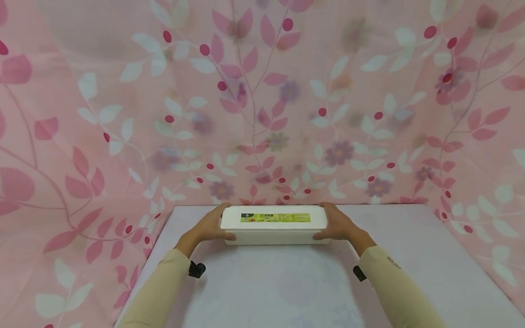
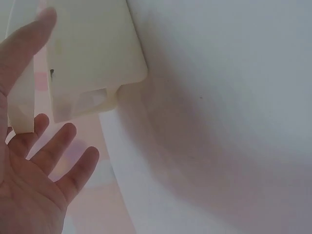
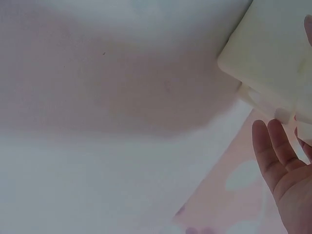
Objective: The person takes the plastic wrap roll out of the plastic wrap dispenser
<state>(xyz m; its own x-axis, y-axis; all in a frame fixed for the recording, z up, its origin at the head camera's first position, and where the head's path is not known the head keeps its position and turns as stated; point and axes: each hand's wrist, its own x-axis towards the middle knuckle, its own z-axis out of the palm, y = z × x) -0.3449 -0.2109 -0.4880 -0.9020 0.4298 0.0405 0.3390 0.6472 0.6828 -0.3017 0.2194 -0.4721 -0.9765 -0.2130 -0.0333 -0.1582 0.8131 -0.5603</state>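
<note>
A long white cling film box (image 1: 271, 237) stands at the far part of the table, with a green and yellow label on its lid (image 1: 290, 225). At its left end my left hand (image 1: 211, 226) grips it, the thumb at the front and the other fingers round the end and back. My right hand (image 1: 339, 224) holds the right end the same way. In the left wrist view a gap shows between the lid (image 2: 22, 105) and the box body (image 2: 92, 44). The right wrist view shows fingertips (image 3: 261, 129) near the box's lower end. What lies inside is hidden.
A pale cloth-covered table (image 1: 267, 289) lies beneath the box and both forearms. Pink flowered curtains (image 1: 260, 96) hang close behind the table's far edge and along both sides. A small black wrist mount (image 1: 197, 269) sits on each wrist.
</note>
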